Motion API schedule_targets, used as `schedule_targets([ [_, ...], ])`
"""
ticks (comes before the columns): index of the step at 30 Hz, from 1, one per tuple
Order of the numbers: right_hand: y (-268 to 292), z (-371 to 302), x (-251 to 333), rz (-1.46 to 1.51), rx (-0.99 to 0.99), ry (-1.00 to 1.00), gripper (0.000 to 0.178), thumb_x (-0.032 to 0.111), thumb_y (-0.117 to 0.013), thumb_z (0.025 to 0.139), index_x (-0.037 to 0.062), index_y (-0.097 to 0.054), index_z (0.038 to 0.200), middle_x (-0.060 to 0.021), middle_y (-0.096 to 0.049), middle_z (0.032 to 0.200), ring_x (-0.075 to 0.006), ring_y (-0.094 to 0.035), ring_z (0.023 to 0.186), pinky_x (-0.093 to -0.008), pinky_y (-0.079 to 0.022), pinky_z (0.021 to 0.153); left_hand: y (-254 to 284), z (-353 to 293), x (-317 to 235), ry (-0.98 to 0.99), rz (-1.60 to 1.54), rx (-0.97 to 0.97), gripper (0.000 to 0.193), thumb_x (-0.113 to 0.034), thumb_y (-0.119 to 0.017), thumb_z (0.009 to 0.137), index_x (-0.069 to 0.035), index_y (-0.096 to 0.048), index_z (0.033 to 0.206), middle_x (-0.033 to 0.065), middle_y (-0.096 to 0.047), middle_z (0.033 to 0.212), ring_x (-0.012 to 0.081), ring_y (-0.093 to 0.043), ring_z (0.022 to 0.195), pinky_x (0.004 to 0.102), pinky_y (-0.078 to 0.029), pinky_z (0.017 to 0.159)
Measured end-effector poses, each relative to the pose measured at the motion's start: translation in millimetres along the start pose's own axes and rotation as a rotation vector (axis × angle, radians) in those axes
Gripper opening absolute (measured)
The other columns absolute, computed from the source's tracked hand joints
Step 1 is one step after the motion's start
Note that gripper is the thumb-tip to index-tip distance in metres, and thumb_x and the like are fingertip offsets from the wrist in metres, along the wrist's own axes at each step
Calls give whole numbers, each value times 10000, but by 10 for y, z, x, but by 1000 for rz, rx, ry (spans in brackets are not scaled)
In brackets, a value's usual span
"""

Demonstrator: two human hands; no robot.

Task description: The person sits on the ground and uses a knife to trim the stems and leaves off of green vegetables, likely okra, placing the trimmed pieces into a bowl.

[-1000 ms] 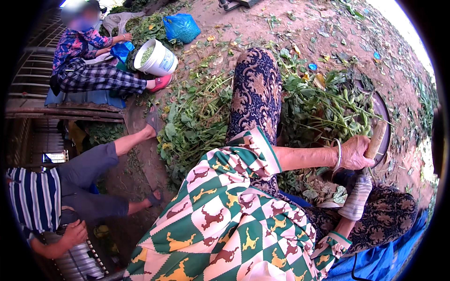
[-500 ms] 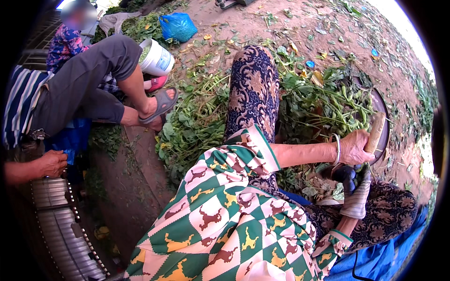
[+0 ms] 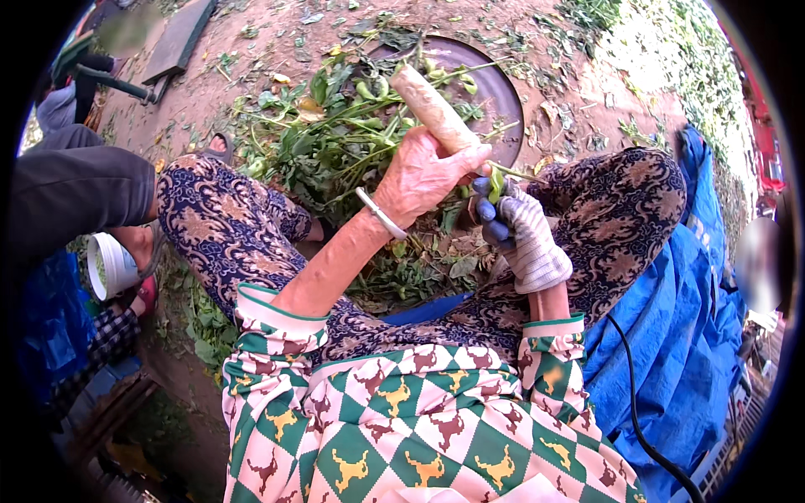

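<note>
My left hand (image 3: 415,180), bare and with a silver bangle (image 3: 381,214) at the wrist, is closed around a thick pale wooden-looking stick (image 3: 432,105). The stick slants up and away to the left. Close beside it, my right hand (image 3: 530,239) wears a striped glove with blue fingertips. Its fingers pinch a green stem with pods (image 3: 496,183), just below the left hand. Beyond both hands lies a heap of leafy, podded plants (image 3: 335,138). Part of the heap rests on a dark round tray-like disc (image 3: 499,96).
A blue tarp (image 3: 662,318) lies at my right, with a black cable (image 3: 633,394) across it. To the left, another person's legs (image 3: 80,189) stretch near a white bucket (image 3: 111,267). A dark board (image 3: 179,38) lies at the far left. Leaves litter the dirt ground.
The view has turned to the right, so the hands now appear nearer the middle. The left hand still grips the stick, which tilts further left; the right hand still pinches greenery.
</note>
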State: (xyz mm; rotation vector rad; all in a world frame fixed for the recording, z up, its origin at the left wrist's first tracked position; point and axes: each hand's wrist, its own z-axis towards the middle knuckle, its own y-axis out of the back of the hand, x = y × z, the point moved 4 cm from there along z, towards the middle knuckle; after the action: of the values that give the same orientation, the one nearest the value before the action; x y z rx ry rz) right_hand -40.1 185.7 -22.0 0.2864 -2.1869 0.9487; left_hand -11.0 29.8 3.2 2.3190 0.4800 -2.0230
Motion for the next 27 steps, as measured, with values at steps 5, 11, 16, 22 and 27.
schedule_targets([
  [5,-126,-168,-16,-494,153,-241,303,274,-461,920,79,-609,1099,48,-535,660,-25,-396,448,-175,-315,407,-42,-24,29,97,-13,-11,210,-204,-605,853,2,-609,892,95,-670,791,103,-606,668,216,-483,600],
  [11,7,9,-95,-544,-160,-117,357,420,-464,917,84,-579,883,38,-503,615,-30,-391,445,-189,-284,376,-144,-99,119,10,55,-13,192,-198,-607,850,-8,-633,873,73,-674,813,80,-569,728,234,-447,712],
  [16,-20,29,-39,-518,-173,75,254,309,-493,925,86,-600,870,47,-494,589,-28,-387,446,-176,-277,388,-121,-108,103,29,4,-70,203,-190,-616,850,-3,-617,927,71,-663,848,113,-604,773,253,-485,723],
  [22,-14,-11,4,-479,-142,37,287,335,-474,927,95,-619,865,59,-470,591,-24,-372,468,-175,-296,415,-94,-137,60,32,-115,-113,235,-167,-631,842,18,-579,978,97,-631,886,176,-636,806,314,-536,750],
  [27,-28,-24,8,-462,-134,39,284,342,-471,928,98,-608,882,60,-460,585,-23,-373,465,-173,-299,412,-93,-139,82,22,-143,-130,221,-145,-626,845,22,-574,981,97,-631,889,174,-638,801,315,-543,729],
])
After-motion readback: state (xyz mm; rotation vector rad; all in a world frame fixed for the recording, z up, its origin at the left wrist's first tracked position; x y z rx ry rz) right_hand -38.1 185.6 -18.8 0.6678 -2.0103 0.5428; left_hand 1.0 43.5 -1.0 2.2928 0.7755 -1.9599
